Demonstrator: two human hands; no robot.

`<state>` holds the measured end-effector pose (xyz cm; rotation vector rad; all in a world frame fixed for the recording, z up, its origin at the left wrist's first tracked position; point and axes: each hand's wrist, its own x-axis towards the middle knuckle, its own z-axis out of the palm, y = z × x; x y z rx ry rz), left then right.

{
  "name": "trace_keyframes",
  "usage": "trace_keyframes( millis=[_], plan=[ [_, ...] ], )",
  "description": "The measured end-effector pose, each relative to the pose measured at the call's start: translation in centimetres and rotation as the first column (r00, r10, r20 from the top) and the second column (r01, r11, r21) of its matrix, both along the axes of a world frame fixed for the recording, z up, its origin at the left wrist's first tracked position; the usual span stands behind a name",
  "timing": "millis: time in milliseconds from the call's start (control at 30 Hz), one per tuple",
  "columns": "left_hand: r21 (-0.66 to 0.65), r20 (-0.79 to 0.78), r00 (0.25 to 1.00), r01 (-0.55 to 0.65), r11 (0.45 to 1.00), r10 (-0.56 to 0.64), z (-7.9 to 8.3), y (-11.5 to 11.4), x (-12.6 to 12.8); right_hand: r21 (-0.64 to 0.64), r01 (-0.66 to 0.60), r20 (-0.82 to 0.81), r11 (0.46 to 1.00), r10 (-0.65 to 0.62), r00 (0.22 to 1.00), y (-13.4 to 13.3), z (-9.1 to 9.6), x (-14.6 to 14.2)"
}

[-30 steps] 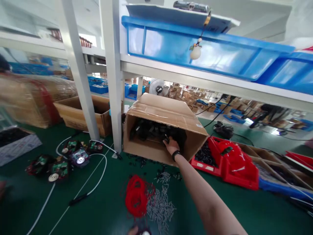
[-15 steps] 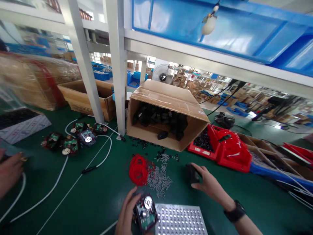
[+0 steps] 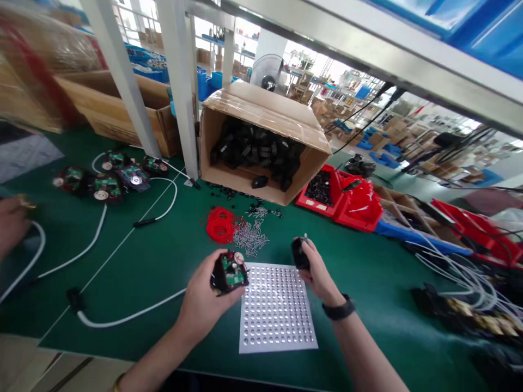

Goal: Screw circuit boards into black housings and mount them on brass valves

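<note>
My left hand (image 3: pixel 204 296) grips a black device housing (image 3: pixel 229 272) whose open face shows a green circuit board and a round metal disc. A white cable (image 3: pixel 134 317) runs left from it along the table. In my right hand (image 3: pixel 317 269) is a black plastic cover (image 3: pixel 299 253), held upright above the table. Below and between both hands lies a white sheet with rows of clear round dots (image 3: pixel 279 310). Just beyond the hands are a bundle of red wire (image 3: pixel 220 224) and a pile of small screws (image 3: pixel 250 237).
A cardboard box (image 3: pixel 261 190) of black parts lies on its side at the back. Red bins (image 3: pixel 355 201) stand to its right. Several opened devices (image 3: pixel 108 188) sit at left, near another person's hand (image 3: pixel 12 223). Cabled parts (image 3: pixel 461 316) lie at far right.
My view has tilted down, so more of the dotted sheet shows. The right hand has brought the black cover closer to the housing in my left hand, which stays held.
</note>
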<state>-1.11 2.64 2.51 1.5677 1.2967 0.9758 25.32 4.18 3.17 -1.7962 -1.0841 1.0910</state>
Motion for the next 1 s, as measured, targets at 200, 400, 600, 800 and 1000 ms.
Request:
trace_keyframes(
  millis=[200, 400, 600, 800, 1000],
  plan=[
    [0.286, -0.479, 0.877, 0.208, 0.935, -0.049, 2.7, -0.7, 2.5, -0.052, -0.099, -0.749, 0.994, 0.026, 0.662, -2.5, 0.8, -6.5],
    [0.310, -0.598, 0.801, 0.253, 0.916, -0.019, 2.0, -0.6, 2.9, 0.191, -0.242, -0.430, 0.951, 0.303, 0.851, -3.1, 0.6, -7.6],
    [0.313, -0.572, 0.820, 0.230, 0.921, -0.010, 1.7, -0.5, 2.6, 0.320, -0.493, 0.062, 0.809, 0.502, 0.863, -3.2, 1.0, -7.3],
    [0.335, -0.422, 0.906, 0.182, 0.925, -0.026, 1.2, -0.5, 2.5, 0.246, -0.470, 0.256, 0.848, 0.411, 0.875, -3.8, 1.0, -9.3],
    [0.197, -0.156, 0.987, 0.076, 0.977, -0.046, -1.4, -0.4, 1.5, 0.223, -0.358, 0.031, 0.907, 0.361, 0.932, -4.0, 0.2, -10.0]
  ],
)
